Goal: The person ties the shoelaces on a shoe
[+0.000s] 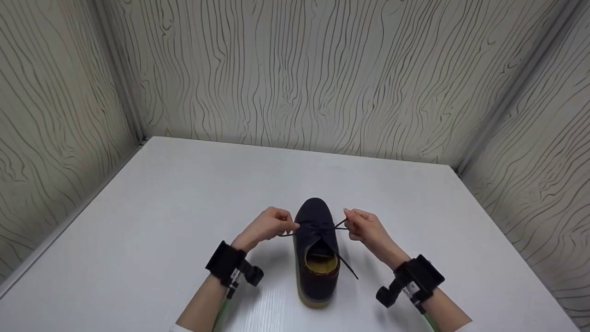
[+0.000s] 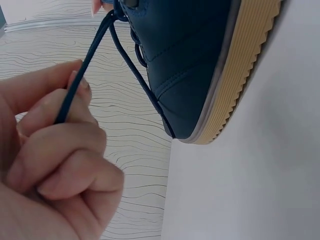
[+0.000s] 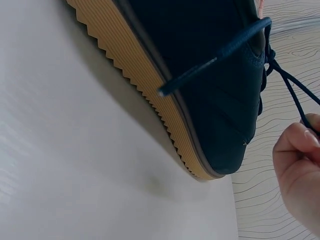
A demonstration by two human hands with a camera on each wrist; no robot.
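A dark navy lace-up shoe (image 1: 315, 211) with a tan ridged sole (image 2: 245, 75) stands on the white table, toe pointing away from me. Left of its laces, my left hand (image 1: 272, 225) grips a dark lace (image 2: 91, 55) between curled fingers; the strand runs taut to the knot at the shoe's throat. On the other side my right hand (image 1: 368, 228) pinches a lace loop (image 3: 301, 87) by thumb and fingers, its two strands spreading from the knot (image 3: 270, 56). One loose lace end (image 3: 200, 67) hangs down the shoe's right side.
The white table (image 1: 198, 184) spreads around the shoe on all sides. Wood-grain patterned panels (image 1: 286, 78) enclose it at the back, left and right. Black camera mounts (image 1: 226, 263) are strapped to both wrists.
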